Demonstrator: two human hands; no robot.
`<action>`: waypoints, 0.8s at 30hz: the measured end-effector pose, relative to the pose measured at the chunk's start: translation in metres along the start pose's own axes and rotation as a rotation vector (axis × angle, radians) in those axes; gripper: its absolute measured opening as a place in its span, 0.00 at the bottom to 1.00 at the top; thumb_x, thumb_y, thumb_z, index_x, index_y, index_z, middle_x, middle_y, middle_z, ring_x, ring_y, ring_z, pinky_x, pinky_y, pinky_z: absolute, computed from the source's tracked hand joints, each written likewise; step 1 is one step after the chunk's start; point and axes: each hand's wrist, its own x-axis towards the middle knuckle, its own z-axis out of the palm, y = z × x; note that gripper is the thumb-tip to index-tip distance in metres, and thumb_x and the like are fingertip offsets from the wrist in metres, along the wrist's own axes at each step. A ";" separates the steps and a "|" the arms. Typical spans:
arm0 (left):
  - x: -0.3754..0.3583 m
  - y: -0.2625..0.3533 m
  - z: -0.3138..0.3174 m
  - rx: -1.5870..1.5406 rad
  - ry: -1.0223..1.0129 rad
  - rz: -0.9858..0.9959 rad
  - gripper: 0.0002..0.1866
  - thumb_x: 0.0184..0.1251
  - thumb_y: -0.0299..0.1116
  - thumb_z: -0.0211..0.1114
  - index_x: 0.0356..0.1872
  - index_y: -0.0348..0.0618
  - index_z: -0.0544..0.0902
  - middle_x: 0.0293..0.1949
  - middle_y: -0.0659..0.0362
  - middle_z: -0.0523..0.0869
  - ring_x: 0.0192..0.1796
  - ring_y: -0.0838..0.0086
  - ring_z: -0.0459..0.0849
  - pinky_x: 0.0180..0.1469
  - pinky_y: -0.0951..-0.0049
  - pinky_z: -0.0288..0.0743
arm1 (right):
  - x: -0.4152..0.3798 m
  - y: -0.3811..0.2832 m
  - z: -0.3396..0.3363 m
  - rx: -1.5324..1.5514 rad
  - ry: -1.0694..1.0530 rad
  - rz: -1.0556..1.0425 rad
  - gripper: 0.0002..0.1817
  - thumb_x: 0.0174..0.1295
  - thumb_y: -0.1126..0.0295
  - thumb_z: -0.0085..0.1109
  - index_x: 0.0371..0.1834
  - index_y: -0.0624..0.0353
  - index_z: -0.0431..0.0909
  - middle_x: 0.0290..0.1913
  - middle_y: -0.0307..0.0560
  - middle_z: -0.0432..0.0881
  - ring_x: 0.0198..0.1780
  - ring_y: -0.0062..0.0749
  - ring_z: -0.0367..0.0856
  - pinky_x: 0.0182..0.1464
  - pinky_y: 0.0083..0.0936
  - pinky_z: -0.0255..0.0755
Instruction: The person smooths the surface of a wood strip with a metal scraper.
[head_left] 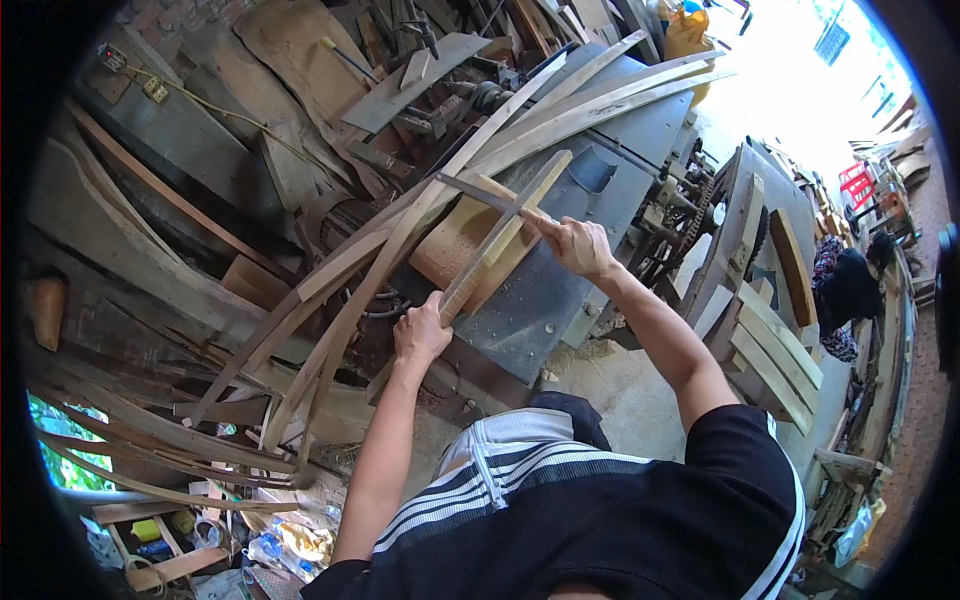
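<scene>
My left hand (422, 330) is closed round the near end of a narrow wooden strip (505, 232), which slants up and away over a pale wooden block (470, 245). My right hand (578, 245) grips the handle of a flat, dark file (475, 192). The file crosses the strip near its far part, its tip pointing left. Beneath the block lies a dark metal machine table (540, 320) with sawdust on it.
Long curved wooden strips (400, 225) run past the block's left side. Machinery with a chain (690, 215) stands at the right, near stacked boards (775, 360). More timber (150, 250) leans at the left. A yellow container (688, 35) is at the back.
</scene>
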 end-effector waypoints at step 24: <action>-0.010 -0.009 0.002 -0.103 0.050 -0.012 0.24 0.56 0.39 0.72 0.56 0.54 0.81 0.43 0.43 0.90 0.49 0.43 0.88 0.53 0.47 0.83 | 0.011 -0.004 0.000 -0.033 -0.039 0.014 0.31 0.71 0.65 0.50 0.76 0.21 0.68 0.26 0.45 0.83 0.23 0.35 0.85 0.22 0.35 0.79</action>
